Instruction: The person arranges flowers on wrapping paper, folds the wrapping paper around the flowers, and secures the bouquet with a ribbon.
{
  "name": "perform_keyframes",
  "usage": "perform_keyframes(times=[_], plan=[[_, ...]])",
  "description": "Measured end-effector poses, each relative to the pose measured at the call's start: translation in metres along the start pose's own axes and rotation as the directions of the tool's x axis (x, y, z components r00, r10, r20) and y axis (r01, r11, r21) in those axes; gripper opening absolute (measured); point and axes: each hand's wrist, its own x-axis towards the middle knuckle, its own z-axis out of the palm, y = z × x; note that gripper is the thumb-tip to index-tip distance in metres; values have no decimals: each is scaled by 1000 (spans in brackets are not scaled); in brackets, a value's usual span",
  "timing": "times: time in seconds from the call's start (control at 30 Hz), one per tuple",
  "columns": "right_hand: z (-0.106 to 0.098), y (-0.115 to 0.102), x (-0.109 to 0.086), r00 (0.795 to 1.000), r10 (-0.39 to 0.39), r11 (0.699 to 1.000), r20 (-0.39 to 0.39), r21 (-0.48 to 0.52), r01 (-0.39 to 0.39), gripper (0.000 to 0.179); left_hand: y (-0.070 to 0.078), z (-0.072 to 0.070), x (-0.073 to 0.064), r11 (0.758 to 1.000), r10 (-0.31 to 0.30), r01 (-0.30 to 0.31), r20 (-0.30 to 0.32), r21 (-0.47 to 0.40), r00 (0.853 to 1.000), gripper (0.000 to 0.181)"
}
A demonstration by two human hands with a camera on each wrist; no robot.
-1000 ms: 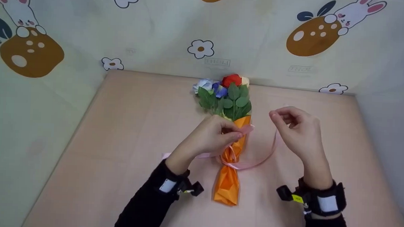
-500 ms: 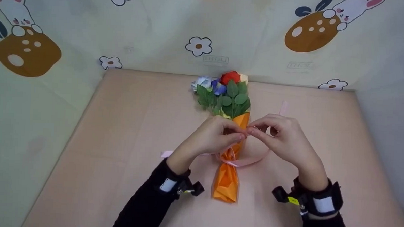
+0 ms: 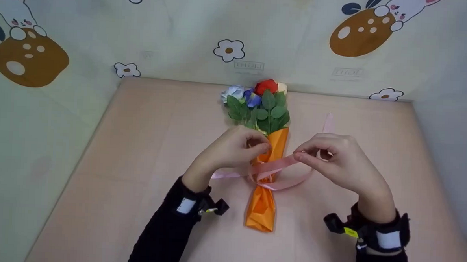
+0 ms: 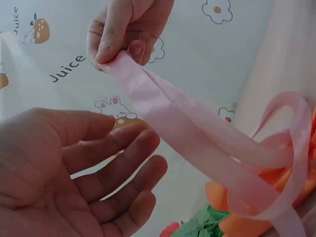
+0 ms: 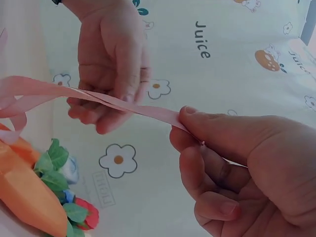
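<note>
A bouquet in orange wrapping (image 3: 262, 215) lies on the table, its red, blue and pale flowers and green leaves (image 3: 272, 109) at the far end. Pink ribbon (image 3: 279, 164) loops around the pinched middle of the wrapping. My right hand (image 3: 334, 161) pinches the ribbon between thumb and forefinger, drawing a doubled length up to the right. My left hand (image 3: 234, 148) hovers left of the wrapping; in the left wrist view its fingers (image 4: 140, 148) are loosely bent, apart from the ribbon. One ribbon tail stretches left beneath the left wrist.
The pinkish table surface (image 3: 146, 135) spreads around the bouquet. Behind it rises a pale backdrop (image 3: 182, 38) printed with rabbits, brown fruit and flowers. A camera strap (image 3: 382, 232) circles each wrist.
My right hand came left to meet the left hand and took the ribbon, then drew back right with it. The left hand let go of the ribbon and shifted slightly left.
</note>
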Motion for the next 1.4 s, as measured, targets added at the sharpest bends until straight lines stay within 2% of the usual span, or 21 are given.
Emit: perform_keyframes(times=[0.1,0.2,0.27,0.33,0.47,0.6,0.73,0.83,0.97,1.07,1.2,1.3,1.4], plan=[[-8,6,-5,999,8,1000,34,12,-9,18,-9,0,2,989,-73,75,-22,127,997,18],[-17,12,-10,997,0,999,73,34,-2,21,-20,1,4,955,-107,107,-17,277,994,15],[-21,15,-13,996,-14,998,91,55,9,23,-27,2,5,935,-122,109,18,336,992,13],[-24,16,-16,995,-21,996,98,83,13,25,-33,3,6,929,-133,97,77,358,988,12],[-24,14,-16,995,-47,990,88,137,35,29,-37,6,8,938,-164,95,185,334,969,13],[-16,10,-12,993,-103,980,65,178,90,32,-35,8,9,955,-163,92,238,284,957,12],[-6,7,-5,990,-126,975,59,193,113,29,-30,14,12,983,-129,81,315,162,940,9],[0,4,-1,989,-138,971,60,206,123,28,-28,22,15,993,-115,97,353,68,929,9],[5,0,1,984,-159,963,76,233,138,28,-29,33,20,996,-88,73,345,57,935,11],[10,-3,2,978,-169,963,125,231,137,24,-31,40,22,996,-53,26,342,82,938,13],[17,-5,4,955,-146,974,257,204,94,12,-31,48,24,994,-34,-7,360,113,932,15],[21,-6,5,928,-104,983,357,178,42,10,-29,54,25,989,-58,0,376,151,925,18],[24,-7,6,909,-64,989,411,149,2,10,-26,60,24,981,-91,15,394,193,915,23]])
